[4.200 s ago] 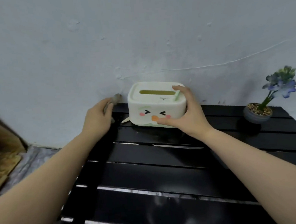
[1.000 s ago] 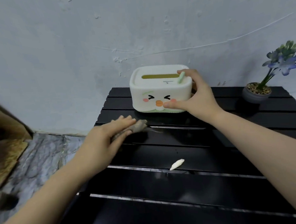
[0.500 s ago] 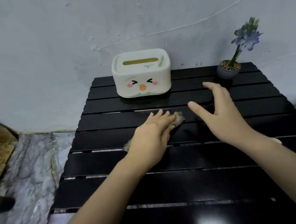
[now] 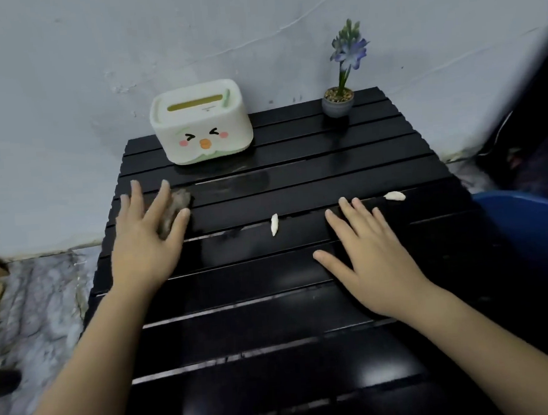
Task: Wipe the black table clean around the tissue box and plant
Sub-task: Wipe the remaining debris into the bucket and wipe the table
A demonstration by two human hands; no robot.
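Observation:
The black slatted table point(image 4: 305, 302) fills the middle of the view. A white tissue box point(image 4: 200, 121) with a cartoon face stands at its back left. A small potted plant point(image 4: 339, 100) with a blue flower stands at the back right. My left hand point(image 4: 145, 239) lies flat with straight fingers, pressing a small grey cloth point(image 4: 177, 207) onto the table's left side in front of the box. My right hand point(image 4: 370, 259) rests flat and spread on the table's right half, holding nothing. A wet smear shows on the slats just in front of the box.
Two small white scraps lie on the slats, one scrap point(image 4: 274, 224) between my hands, the other scrap point(image 4: 394, 196) beyond my right fingertips. A blue tub point(image 4: 527, 231) sits right of the table. A pale wall point(image 4: 94, 74) backs the table; marbled floor point(image 4: 33, 305) lies left.
My right hand let go of the tissue box and came down flat on the right side. My left hand slid the cloth from the table's middle toward the left edge.

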